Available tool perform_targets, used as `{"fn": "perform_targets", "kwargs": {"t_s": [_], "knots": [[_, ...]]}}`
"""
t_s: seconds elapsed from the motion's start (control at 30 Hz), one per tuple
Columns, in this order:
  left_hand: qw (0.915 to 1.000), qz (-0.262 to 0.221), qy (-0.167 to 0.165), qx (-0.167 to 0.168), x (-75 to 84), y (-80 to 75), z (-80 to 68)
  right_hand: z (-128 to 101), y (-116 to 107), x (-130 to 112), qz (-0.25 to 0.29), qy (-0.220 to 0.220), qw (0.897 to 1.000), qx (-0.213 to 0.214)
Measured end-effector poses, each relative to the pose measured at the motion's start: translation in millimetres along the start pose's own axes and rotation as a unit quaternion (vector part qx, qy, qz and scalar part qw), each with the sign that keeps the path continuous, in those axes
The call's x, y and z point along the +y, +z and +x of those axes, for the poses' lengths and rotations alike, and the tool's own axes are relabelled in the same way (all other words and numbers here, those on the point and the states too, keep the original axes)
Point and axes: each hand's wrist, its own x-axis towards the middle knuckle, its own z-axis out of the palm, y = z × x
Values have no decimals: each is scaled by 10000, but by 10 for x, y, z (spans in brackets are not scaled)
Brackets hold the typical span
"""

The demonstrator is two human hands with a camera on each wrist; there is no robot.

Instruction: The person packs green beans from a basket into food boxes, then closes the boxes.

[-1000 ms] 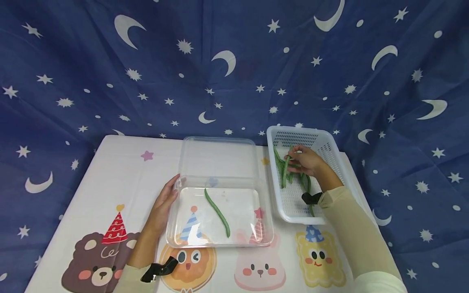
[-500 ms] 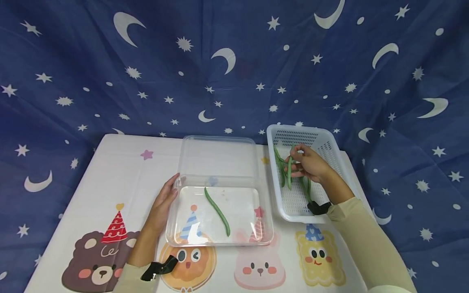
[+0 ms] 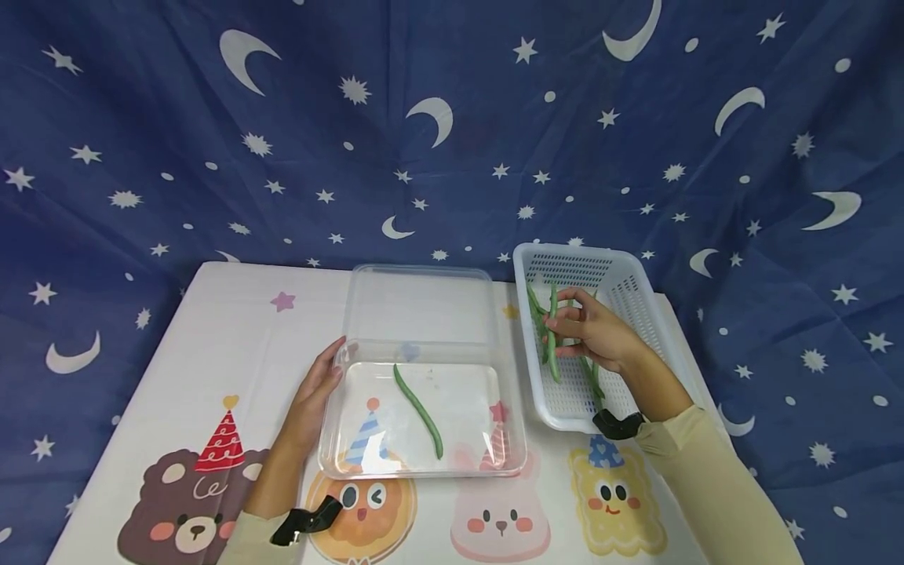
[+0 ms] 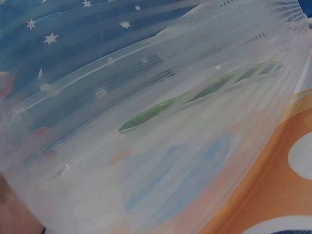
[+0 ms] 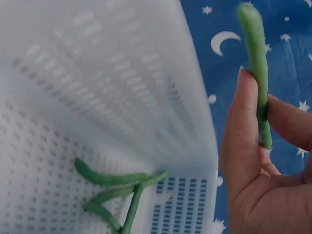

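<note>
My right hand (image 3: pixel 589 326) hovers over the white slotted basket (image 3: pixel 636 286) and pinches one green bean (image 3: pixel 552 333) between thumb and fingers; the right wrist view shows that bean (image 5: pixel 257 63) standing upright against my fingers (image 5: pixel 242 131). Several more beans (image 3: pixel 592 375) lie on the basket floor (image 5: pixel 97 146). My left hand (image 3: pixel 315 392) rests with straight fingers against the left wall of the clear plastic box (image 3: pixel 332 439), which holds a single bean (image 3: pixel 419 408), also visible through the wall in the left wrist view (image 4: pixel 195 95).
The box's clear lid (image 3: pixel 422 302) stands behind it. A cartoon-printed white cloth (image 3: pixel 233 345) covers the table, with a starry blue backdrop (image 3: pixel 424 125) hanging behind. Black straps (image 3: pixel 307 518) wrap both wrists.
My right hand has lifted a bean out of the pile in the basket and drawn back slightly toward me. The left hand and the clear box stay still.
</note>
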Motion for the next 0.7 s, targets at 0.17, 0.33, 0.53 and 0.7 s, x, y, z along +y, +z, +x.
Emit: {"fn": "perform_targets", "kwargs": {"t_s": [0.17,0.33,0.53,0.7], "knots": [[10000,79,-38,14,1,-2,-1,-89,121,-4,-5,-13,10000,-51],[10000,67,1,43,14,22,-3,-155,247,-25,117,-122,9998,-140],[10000,13,57,54,27,37,8,-200,414,-59,169,-190,9994,-225],[9999,34,45,99,20,32,-5,-228,557,-83,6,-130,9992,-380]]}}
